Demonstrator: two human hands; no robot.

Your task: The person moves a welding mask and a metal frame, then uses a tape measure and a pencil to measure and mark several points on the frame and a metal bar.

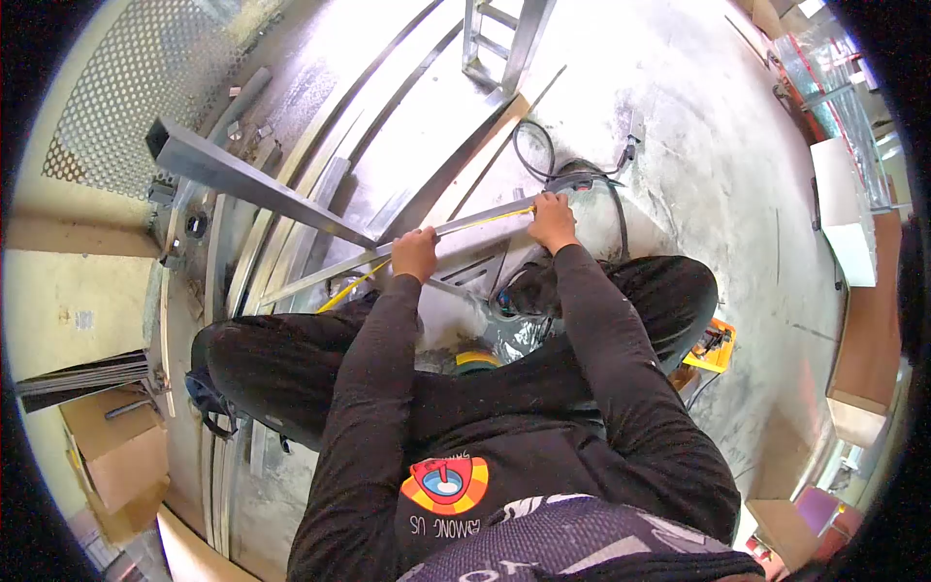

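Observation:
A yellow tape measure blade (495,217) is stretched along a metal bar (475,225) in front of my crossed legs. My left hand (415,254) is closed on the blade and the bar's edge, and the blade runs on below it towards the lower left. At the bar's right end, my right hand (553,221) pinches the blade's other visible end against the metal. A square metal tube (267,194) slants up to the left from beside the bar. The tape's case cannot be made out.
Long metal profiles (218,291) lie along the left. A power tool with a black cable (579,180) rests on the floor beyond my right hand. A ladder-like frame (504,44) stands ahead. An orange tray (715,346) is by my right knee; cardboard (116,451) is at lower left.

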